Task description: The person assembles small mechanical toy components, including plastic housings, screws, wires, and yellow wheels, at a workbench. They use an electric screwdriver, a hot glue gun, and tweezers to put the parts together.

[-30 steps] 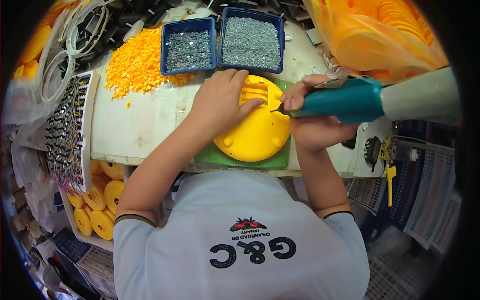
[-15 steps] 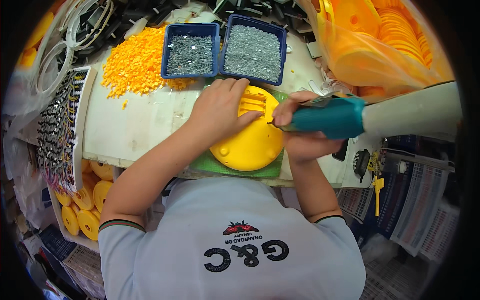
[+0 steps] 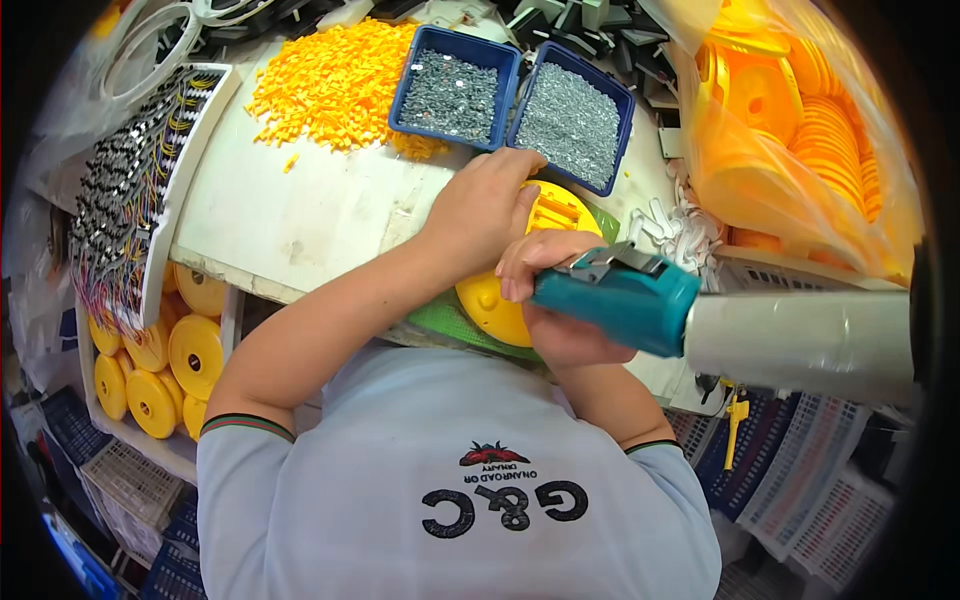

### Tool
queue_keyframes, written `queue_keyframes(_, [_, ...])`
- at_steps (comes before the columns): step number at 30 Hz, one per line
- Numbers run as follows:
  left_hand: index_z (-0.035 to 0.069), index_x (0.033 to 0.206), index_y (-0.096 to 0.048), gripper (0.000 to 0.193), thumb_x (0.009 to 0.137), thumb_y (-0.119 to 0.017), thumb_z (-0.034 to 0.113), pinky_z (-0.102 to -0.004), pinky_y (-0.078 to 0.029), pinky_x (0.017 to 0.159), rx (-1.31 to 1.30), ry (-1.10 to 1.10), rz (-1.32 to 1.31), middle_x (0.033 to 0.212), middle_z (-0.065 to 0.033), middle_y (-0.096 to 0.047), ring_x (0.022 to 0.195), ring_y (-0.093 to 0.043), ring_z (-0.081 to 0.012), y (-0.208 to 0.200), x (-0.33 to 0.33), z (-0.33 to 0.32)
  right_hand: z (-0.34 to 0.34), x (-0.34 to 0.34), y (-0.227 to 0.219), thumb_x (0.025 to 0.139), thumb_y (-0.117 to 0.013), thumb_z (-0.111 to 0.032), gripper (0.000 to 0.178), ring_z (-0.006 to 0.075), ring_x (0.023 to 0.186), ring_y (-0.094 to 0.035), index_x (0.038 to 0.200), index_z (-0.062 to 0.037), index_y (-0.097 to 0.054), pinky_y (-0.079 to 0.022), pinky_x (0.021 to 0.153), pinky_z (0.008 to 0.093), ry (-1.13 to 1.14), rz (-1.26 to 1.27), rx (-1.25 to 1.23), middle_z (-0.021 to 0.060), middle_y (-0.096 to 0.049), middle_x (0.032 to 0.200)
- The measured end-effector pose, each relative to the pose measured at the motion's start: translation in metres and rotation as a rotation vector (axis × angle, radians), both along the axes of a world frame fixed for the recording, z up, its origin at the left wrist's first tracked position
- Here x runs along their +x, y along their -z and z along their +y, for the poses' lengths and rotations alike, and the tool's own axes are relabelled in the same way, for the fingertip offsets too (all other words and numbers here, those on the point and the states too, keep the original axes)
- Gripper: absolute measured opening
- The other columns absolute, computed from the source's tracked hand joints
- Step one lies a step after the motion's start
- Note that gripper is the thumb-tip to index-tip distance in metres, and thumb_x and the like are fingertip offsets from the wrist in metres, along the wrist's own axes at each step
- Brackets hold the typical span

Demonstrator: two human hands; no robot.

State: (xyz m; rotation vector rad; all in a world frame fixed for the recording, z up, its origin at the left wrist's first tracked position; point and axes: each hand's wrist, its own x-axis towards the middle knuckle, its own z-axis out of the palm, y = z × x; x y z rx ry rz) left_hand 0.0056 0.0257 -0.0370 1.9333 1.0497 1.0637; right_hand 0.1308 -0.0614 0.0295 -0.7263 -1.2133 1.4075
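A round yellow plastic housing [image 3: 493, 306] lies on a green mat [image 3: 445, 319], partly hidden by my hands. My left hand [image 3: 482, 205] rests over its far left edge, fingers curled at the rim beside a slotted recess, and holds it. Wrapped round a teal power screwdriver [image 3: 625, 300] with a metal lever, my right hand [image 3: 572, 338] is above the housing's near half. A whitish cylindrical body [image 3: 790, 335] extends right from the teal grip. The tool's tip is hidden behind my fingers, so I cannot tell whether it touches the housing.
Beyond my hands stand two blue bins, one of dark screws [image 3: 450, 95] and one of silver screws [image 3: 568, 120]. Small yellow pieces [image 3: 335, 85] are heaped to their left. A wire rack [image 3: 150, 180] stands left; a bag of yellow parts [image 3: 800, 130] stands right.
The screwdriver and my right hand have shifted left and nearer to me over the housing. My left hand still holds the housing's edge. The whole view has also turned slightly.
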Motion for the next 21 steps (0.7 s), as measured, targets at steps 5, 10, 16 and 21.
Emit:
queue_keyframes(5, [0.005, 0.127, -0.062, 0.033, 0.095, -0.066, 0.011, -0.0452, -0.052, 0.097, 0.001, -0.017, 0.009, 0.117, -0.0145, -0.068, 0.113, -0.064, -0.036, 0.0, 0.0, 0.0, 0.004, 0.001, 0.003, 0.085, -0.058, -0.077, 0.083, 0.0276, 0.077, -0.062, 0.115, 0.0004, -0.066, -0.05, 0.078, 0.0425, -0.038, -0.034, 0.026, 0.0155, -0.067, 0.085])
queue_keyframes(10, [0.004, 0.128, -0.062, 0.035, 0.095, -0.068, 0.013, -0.0464, -0.051, 0.1, -0.042, -0.02, -0.02, 0.119, -0.0161, -0.067, 0.116, -0.063, -0.0371, 0.001, -0.002, -0.001, 0.003, 0.004, -0.003, 0.087, -0.056, -0.078, 0.09, 0.0265, 0.077, -0.062, 0.128, 0.0015, -0.061, -0.05, 0.079, 0.042, -0.041, 0.031, 0.002, 0.0148, -0.067, 0.087])
queue_keyframes(16, [0.002, 0.131, -0.06, 0.052, 0.088, -0.078, 0.024, -0.0481, -0.048, 0.103, -0.002, -0.079, 0.095, 0.123, -0.0177, -0.067, 0.118, -0.061, -0.0384, -0.003, -0.047, -0.037, 0.043, 0.017, -0.031, 0.089, -0.038, -0.09, 0.111, 0.0256, 0.082, -0.062, 0.139, 0.0075, -0.053, -0.05, 0.081, 0.0409, 0.044, 0.243, 0.295, 0.0157, -0.065, 0.089])
queue_keyframes(21, [0.003, 0.134, -0.058, 0.06, 0.082, -0.083, 0.022, -0.046, -0.049, 0.099, -0.106, -0.186, 0.047, 0.121, -0.0144, -0.069, 0.112, -0.065, -0.0344, 0.007, -0.041, -0.051, 0.073, -0.002, -0.01, 0.093, -0.039, -0.077, 0.098, 0.0281, 0.085, -0.064, 0.133, 0.0111, -0.054, -0.052, 0.083, 0.0392, -0.096, 0.316, 0.245, 0.0189, -0.067, 0.091])
